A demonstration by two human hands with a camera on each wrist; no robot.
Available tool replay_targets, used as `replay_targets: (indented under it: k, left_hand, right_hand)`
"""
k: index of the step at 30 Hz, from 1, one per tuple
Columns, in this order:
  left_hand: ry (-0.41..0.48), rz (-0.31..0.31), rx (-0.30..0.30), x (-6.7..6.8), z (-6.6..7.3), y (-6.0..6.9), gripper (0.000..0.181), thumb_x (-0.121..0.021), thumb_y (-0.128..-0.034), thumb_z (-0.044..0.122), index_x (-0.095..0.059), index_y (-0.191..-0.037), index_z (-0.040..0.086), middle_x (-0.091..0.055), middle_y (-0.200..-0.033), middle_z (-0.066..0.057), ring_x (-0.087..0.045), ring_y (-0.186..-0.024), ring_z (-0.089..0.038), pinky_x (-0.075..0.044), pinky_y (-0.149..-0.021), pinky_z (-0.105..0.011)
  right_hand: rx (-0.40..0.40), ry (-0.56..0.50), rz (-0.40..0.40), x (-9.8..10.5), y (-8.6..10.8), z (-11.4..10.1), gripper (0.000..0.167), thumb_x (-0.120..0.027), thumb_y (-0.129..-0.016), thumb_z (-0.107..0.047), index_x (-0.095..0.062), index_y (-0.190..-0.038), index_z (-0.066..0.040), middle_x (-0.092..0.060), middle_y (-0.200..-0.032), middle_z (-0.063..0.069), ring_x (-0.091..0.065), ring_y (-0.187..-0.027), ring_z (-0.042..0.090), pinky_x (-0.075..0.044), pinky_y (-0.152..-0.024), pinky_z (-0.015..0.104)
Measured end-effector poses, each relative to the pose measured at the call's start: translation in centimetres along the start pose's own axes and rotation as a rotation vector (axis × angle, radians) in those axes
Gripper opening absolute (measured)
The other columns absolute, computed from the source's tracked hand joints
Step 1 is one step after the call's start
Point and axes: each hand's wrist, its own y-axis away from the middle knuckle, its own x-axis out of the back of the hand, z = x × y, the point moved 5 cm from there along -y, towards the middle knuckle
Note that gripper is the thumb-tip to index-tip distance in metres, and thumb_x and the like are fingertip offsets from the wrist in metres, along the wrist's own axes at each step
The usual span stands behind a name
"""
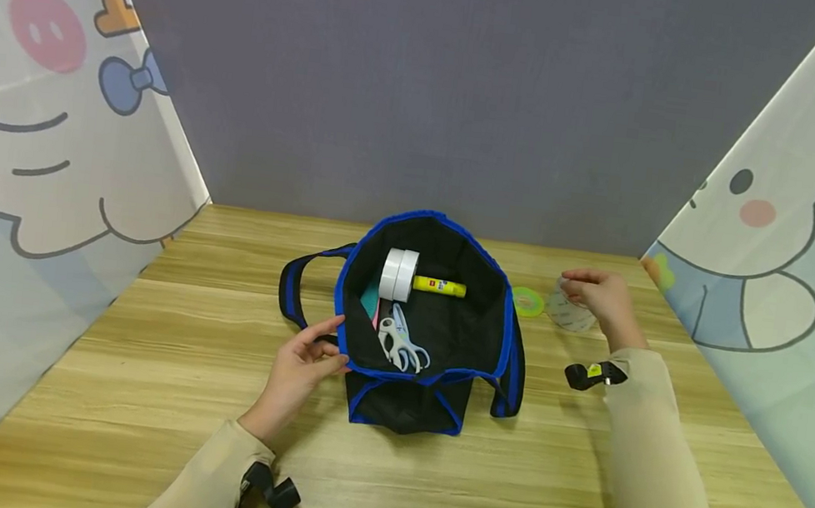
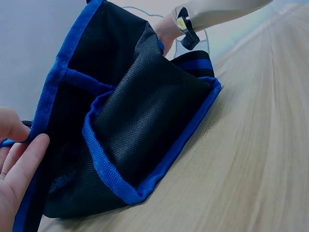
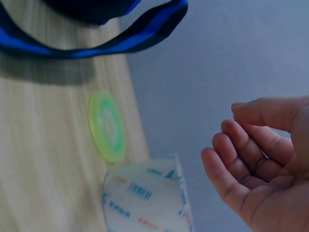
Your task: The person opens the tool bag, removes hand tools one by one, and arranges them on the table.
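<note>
Left hand [image 1: 296, 374]: you pinch black bag [image 1: 464, 334] by rim, head-view centre.
Right hand [image 1: 604, 304]: loose, holding nothing, near your tape roll [image 3: 142, 200], head-view right.

My bag [image 1: 405, 409] is black edged in bright blue, its straps [image 1: 511, 379] black with a blue stripe. Inside the bag I have white rolls [image 1: 399, 275], a yellow tube [image 1: 439, 287] and white-and-pale-blue scissors [image 1: 403, 342]. Right of the bag, the disc [image 3: 107, 125] is yellow-green ringed with green; the whitish roll [image 3: 145, 198] carries blue and orange print. My sleeves [image 1: 662, 467] are plain beige.
</note>
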Motion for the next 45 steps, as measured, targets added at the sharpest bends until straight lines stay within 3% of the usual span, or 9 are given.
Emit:
replay_targets:
  k: [5,14,25,31,38,45]
  left_hand:
    - [-0.004,0.001,0.005,0.0,0.0,0.0,0.059,-0.059,-0.0801,-0.025,-0.050,-0.138,-0.013,-0.061,-0.091,-0.008,-0.064,-0.074,-0.011,-0.063,-0.070,-0.033]
    - [-0.017,0.001,0.011,0.0,0.1,0.0,0.058,-0.061,-0.0808,-0.023,-0.051,-0.137,-0.013,-0.058,-0.105,-0.011,-0.063,-0.077,-0.012,-0.063,-0.071,-0.032]
    - [-0.012,-0.003,0.015,-0.1,0.1,0.0,0.059,-0.060,-0.0810,-0.024,-0.050,-0.138,-0.013,-0.057,-0.104,-0.012,-0.063,-0.077,-0.010,-0.063,-0.072,-0.033]
    - [-0.014,-0.010,0.007,-0.1,0.2,0.0,0.058,-0.060,-0.0811,-0.024,-0.050,-0.138,-0.013,-0.057,-0.102,-0.011,-0.063,-0.078,-0.010,-0.063,-0.072,-0.033]
    - [-0.016,-0.013,0.010,0.0,0.2,0.0,0.058,-0.060,-0.0816,-0.024,-0.050,-0.138,-0.012,-0.056,-0.107,-0.013,-0.062,-0.078,-0.010,-0.063,-0.072,-0.032]
    - [-0.014,-0.007,0.016,0.1,0.2,0.1,0.057,-0.061,-0.0825,-0.022,-0.051,-0.137,-0.012,-0.055,-0.114,-0.011,-0.062,-0.080,-0.012,-0.063,-0.073,-0.034]
  right_hand:
    - [-0.006,-0.031,-0.011,-0.5,0.1,-1.1,0.041,-0.064,-0.097,-0.016,-0.059,-0.127,0.011,-0.062,-0.090,-0.014,-0.063,-0.079,0.004,-0.058,-0.080,0.022]
    - [0.080,-0.074,-0.015,-1.7,0.4,-4.3,0.038,-0.064,-0.097,-0.014,-0.060,-0.125,0.010,-0.065,-0.095,-0.004,-0.064,-0.078,0.006,-0.057,-0.073,0.017]
    - [0.155,-0.164,-0.046,-4.3,0.4,-8.0,0.032,-0.066,-0.095,-0.009,-0.063,-0.120,0.011,-0.066,-0.084,-0.013,-0.066,-0.075,0.008,-0.058,-0.072,0.020]
    - [0.190,-0.189,-0.074,-6.4,0.4,-9.8,0.029,-0.067,-0.094,-0.005,-0.065,-0.117,0.012,-0.068,-0.088,-0.005,-0.068,-0.081,0.019,-0.059,-0.072,0.023]
    - [0.218,-0.175,-0.136,-9.5,-0.1,-11.8,0.030,-0.067,-0.093,-0.004,-0.065,-0.117,0.013,-0.071,-0.098,0.010,-0.067,-0.086,0.026,-0.060,-0.082,0.041]
    - [0.217,-0.195,-0.187,-12.5,-0.8,-12.2,0.027,-0.068,-0.092,-0.001,-0.065,-0.114,0.014,-0.071,-0.094,0.011,-0.067,-0.076,0.021,-0.060,-0.069,0.023]
